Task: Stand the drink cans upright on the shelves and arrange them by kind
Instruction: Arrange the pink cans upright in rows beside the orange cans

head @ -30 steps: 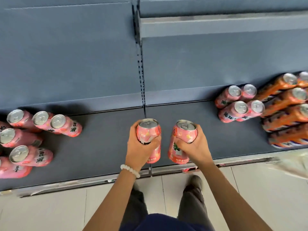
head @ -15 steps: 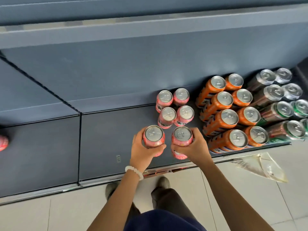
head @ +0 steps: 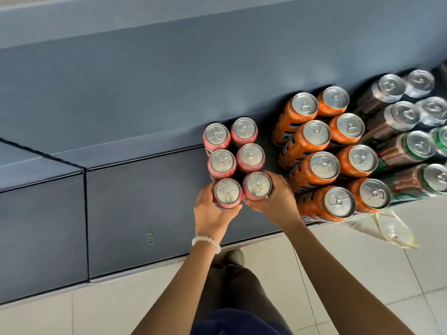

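Note:
On the dark grey shelf (head: pixel 145 201) several pink cans (head: pixel 233 147) stand upright in two columns. My left hand (head: pixel 212 213) grips a pink can (head: pixel 227 192) at the front of the left column. My right hand (head: pixel 275 201) grips another pink can (head: pixel 257 186) at the front of the right column. Both held cans are upright and sit directly in front of the standing pink ones. To the right stand several orange cans (head: pixel 324 163), then several green and brown cans (head: pixel 411 146).
The shelf's back wall (head: pixel 169 81) rises behind the cans, with an upper shelf edge (head: pixel 121 18) above. A crumpled clear plastic wrap (head: pixel 384 230) lies on the tiled floor (head: pixel 362 274) at the shelf's right front. My shoe (head: pixel 232 257) is near the shelf base.
I have moved right along the shelf with a pink can in each hand. Both cans now sit lower and further in, against the front of the pink group.

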